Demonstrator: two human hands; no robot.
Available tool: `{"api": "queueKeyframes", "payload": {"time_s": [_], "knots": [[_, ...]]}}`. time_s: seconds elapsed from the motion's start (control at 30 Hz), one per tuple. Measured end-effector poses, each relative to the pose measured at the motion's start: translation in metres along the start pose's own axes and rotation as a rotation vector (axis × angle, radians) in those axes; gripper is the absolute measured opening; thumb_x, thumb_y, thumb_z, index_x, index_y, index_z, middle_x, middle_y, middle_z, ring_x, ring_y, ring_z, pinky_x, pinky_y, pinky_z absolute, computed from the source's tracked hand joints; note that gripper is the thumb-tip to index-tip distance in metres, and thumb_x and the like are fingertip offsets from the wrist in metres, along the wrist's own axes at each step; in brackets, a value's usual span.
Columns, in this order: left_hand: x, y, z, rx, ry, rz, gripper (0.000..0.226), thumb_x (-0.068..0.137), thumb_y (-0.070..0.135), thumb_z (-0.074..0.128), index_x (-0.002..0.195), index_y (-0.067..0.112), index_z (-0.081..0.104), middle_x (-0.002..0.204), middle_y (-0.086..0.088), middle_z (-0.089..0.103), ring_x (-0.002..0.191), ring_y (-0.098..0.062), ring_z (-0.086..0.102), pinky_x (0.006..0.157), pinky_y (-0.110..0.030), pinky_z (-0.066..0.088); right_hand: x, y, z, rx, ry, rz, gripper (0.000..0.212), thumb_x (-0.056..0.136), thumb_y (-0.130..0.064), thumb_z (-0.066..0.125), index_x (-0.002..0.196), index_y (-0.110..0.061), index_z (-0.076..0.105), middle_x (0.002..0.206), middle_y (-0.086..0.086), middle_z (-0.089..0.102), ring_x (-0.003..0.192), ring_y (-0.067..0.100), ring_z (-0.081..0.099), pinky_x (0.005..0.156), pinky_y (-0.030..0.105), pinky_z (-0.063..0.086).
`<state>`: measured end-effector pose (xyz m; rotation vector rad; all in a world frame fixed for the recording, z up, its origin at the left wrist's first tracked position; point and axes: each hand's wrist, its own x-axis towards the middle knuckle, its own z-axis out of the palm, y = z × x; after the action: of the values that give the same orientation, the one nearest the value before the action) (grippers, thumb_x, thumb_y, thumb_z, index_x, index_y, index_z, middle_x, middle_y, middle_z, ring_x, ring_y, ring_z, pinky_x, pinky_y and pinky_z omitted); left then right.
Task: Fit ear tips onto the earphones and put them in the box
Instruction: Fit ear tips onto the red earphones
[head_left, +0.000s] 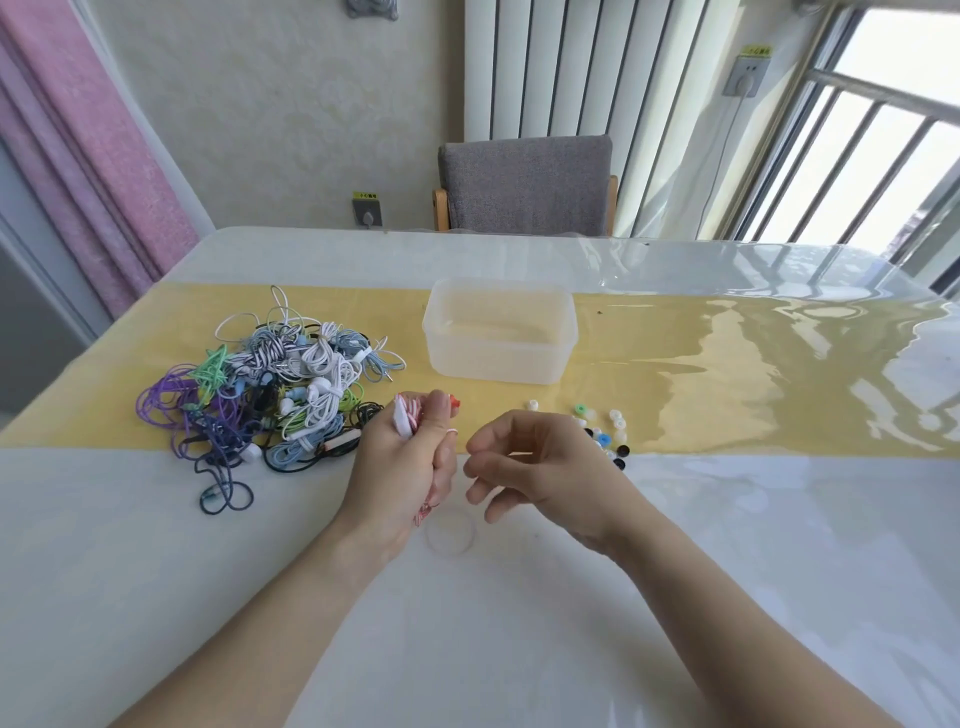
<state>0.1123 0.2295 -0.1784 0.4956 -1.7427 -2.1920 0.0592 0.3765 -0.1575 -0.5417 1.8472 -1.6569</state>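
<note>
Both hands hover over the bench (519, 623): left hand (402, 467) grips a coiled red-and-white earphone (406, 420), right hand (540, 467) loosely curled, holding nothing, box (500, 332) beyond.

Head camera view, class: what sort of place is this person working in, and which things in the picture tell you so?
Probably a room in a home, at a dining table. A grey cushioned chair is pushed in opposite, a white radiator stands on the wall, and a pink curtain hangs at the left.
</note>
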Motion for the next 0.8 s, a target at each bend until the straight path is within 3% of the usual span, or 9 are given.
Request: {"api": "queueKeyframes", "payload": {"time_s": [0.07,0.13,0.17,0.3,0.43,0.53,0.67,0.73,0.8], "knots": [[-0.003,0.001,0.002,0.085,-0.008,0.061,0.022,0.1,0.03,0.051,0.094,0.009,0.053,0.053,-0.006,0.038,0.037,-0.015,0.029,0.039,-0.016,0.019,0.003,0.001,-0.001,-0.147,0.141,-0.101,0.005,0.092,-0.003,0.065,0.091,-0.007,0.066,0.073,0.001,0.07,0.068,0.022,0.07,0.063,0.03,0.056],[-0.007,0.004,0.005,0.119,-0.022,0.119,0.017,0.1,0.02,0.05,0.093,0.005,0.052,0.057,-0.012,0.039,0.04,-0.018,0.035,0.034,-0.015,0.025,0.012,0.004,-0.01,-0.503,0.388,-0.263,0.01,0.091,-0.007,0.063,0.09,-0.014,0.069,0.076,-0.009,0.07,0.069,0.009,0.065,0.065,0.015,0.047],[-0.008,0.006,0.006,0.147,-0.03,0.149,0.016,0.1,0.015,0.049,0.092,0.002,0.052,0.058,-0.014,0.041,0.04,-0.018,0.036,0.034,-0.015,0.03,0.018,0.005,-0.017,-0.665,0.476,-0.307,0.013,0.091,-0.008,0.061,0.092,-0.017,0.07,0.081,-0.011,0.07,0.074,0.008,0.062,0.066,0.014,0.044],[-0.007,0.005,0.005,0.235,-0.063,0.169,0.021,0.102,0.014,0.046,0.089,-0.001,0.054,0.061,-0.014,0.049,0.034,-0.01,0.042,0.037,-0.017,0.029,0.044,0.015,-0.034,-1.071,0.521,-0.078,0.022,0.097,-0.019,0.055,0.113,-0.02,0.07,0.102,0.0,0.073,0.105,0.027,0.055,0.08,0.033,0.044],[-0.004,0.003,0.001,0.225,-0.032,0.042,0.023,0.1,0.019,0.051,0.084,0.005,0.059,0.054,-0.001,0.048,0.031,-0.012,0.033,0.035,-0.013,0.022,0.054,0.022,-0.03,-1.08,0.541,-0.043,0.024,0.096,-0.019,0.055,0.115,-0.02,0.07,0.102,0.003,0.073,0.108,0.029,0.052,0.079,0.033,0.038],[0.0,0.002,0.0,0.195,0.003,-0.018,0.023,0.099,0.022,0.054,0.083,0.007,0.06,0.056,-0.012,0.04,0.03,-0.011,0.028,0.035,-0.011,0.019,0.056,0.024,-0.034,-1.069,0.538,-0.041,0.021,0.094,-0.012,0.054,0.103,-0.017,0.072,0.095,0.004,0.073,0.101,0.029,0.051,0.077,0.034,0.037],[0.002,0.001,-0.001,0.101,0.01,-0.083,0.024,0.097,0.026,0.055,0.088,0.005,0.063,0.054,-0.011,0.039,0.031,-0.011,0.029,0.04,-0.014,0.016,0.053,0.021,-0.034,-1.027,0.564,-0.15,0.013,0.097,-0.013,0.057,0.1,-0.016,0.07,0.094,0.001,0.072,0.095,0.026,0.054,0.08,0.037,0.044],[0.001,0.001,-0.002,0.043,-0.006,-0.102,0.023,0.097,0.027,0.056,0.088,0.007,0.064,0.055,-0.012,0.045,0.034,-0.015,0.029,0.044,-0.018,0.011,0.043,0.014,-0.029,-0.755,0.565,-0.26,0.007,0.096,-0.017,0.064,0.093,-0.018,0.071,0.086,-0.008,0.072,0.086,0.015,0.061,0.073,0.029,0.05],[0.002,0.002,-0.003,-0.005,-0.025,-0.113,0.021,0.096,0.025,0.056,0.089,0.008,0.066,0.063,-0.015,0.049,0.038,-0.016,0.028,0.044,-0.018,0.014,0.028,0.006,-0.02,-0.384,0.444,-0.273,0.004,0.092,-0.017,0.071,0.088,-0.016,0.072,0.079,-0.012,0.071,0.071,0.002,0.063,0.058,0.015,0.046]]}}
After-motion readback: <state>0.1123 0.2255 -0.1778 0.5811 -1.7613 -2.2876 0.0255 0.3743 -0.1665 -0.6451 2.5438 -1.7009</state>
